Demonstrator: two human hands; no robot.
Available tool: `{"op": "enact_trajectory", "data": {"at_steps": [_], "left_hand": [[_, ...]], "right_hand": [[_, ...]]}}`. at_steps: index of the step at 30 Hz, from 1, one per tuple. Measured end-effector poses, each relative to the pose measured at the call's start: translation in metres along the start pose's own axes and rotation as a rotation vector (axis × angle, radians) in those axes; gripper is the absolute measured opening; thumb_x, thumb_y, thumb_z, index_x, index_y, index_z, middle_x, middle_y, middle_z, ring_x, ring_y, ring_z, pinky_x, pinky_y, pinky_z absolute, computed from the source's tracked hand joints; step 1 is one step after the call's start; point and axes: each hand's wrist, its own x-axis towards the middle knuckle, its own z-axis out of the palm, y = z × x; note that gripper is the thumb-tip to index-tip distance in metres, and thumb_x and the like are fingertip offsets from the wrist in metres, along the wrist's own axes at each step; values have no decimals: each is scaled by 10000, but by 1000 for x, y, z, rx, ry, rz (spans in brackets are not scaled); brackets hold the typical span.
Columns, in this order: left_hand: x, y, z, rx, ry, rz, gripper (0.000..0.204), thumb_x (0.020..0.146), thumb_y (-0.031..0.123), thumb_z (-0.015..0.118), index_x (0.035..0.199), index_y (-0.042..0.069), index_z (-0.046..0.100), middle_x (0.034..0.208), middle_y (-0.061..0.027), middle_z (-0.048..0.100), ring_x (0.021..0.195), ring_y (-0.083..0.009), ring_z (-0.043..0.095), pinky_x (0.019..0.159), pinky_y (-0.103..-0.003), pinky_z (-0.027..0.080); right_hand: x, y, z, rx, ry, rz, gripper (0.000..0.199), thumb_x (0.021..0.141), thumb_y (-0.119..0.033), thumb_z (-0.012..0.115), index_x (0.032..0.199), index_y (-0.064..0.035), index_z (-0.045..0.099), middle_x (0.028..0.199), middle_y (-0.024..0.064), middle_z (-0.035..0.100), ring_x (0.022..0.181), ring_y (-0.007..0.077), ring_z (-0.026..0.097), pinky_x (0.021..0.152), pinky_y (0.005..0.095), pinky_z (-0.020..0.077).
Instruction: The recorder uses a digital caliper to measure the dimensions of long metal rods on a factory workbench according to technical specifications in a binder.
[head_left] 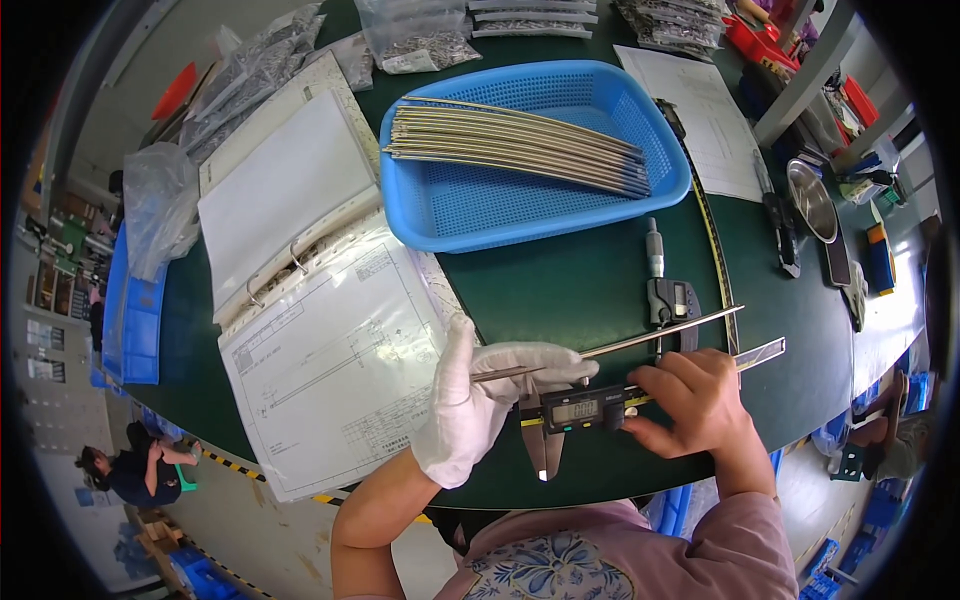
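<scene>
A factory inspection station, probably in a metal-parts plant. The green surface (560, 290) carries a blue basket (470, 215) of thin metal rods (520, 148), two digital calipers (585, 408) (668, 295), a ring binder (285, 200) open beside an engineering drawing (335, 370), and bags of small metal parts (415, 40). Blue bins (130, 320) and red bins (760, 45) stand around it; hazard-striped tape (235, 465) marks the floor. Another worker (135, 470) sits at lower left, blurred by the lens.

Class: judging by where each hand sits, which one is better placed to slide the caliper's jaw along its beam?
Right, probably. The right hand already rests on the digital caliper beside its display, while the gloved left hand holds the metal rod.
</scene>
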Motion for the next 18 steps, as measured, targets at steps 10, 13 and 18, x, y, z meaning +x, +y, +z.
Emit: {"op": "enact_trajectory", "data": {"at_steps": [10, 13, 18], "left_hand": [[0, 4, 10, -34, 188, 8, 848, 896, 626, 125, 930, -36, 655, 948, -247, 646, 997, -365, 604, 963, -428, 405], [0, 0, -1, 74, 53, 54, 920, 850, 698, 76, 1093, -26, 588, 1090, -216, 606, 892, -309, 635, 490, -410, 563], [0, 1, 4, 23, 62, 66, 894, 889, 645, 72, 1043, -55, 606, 1068, -247, 610, 981, -334, 612, 903, -412, 460]], "right_hand": [[-1, 2, 4, 22, 10, 0, 335, 668, -321, 710, 824, -51, 590, 600, 23, 450, 445, 185, 499, 390, 304, 375], [-1, 3, 5, 14, 36, -7, 340, 679, -356, 709, 809, -67, 583, 599, 18, 448, 440, 179, 497, 386, 299, 368], [-5, 6, 6, -29, 53, -15, 398, 673, -458, 710, 742, -93, 566, 570, 5, 432, 418, 173, 484, 373, 291, 351]]}}
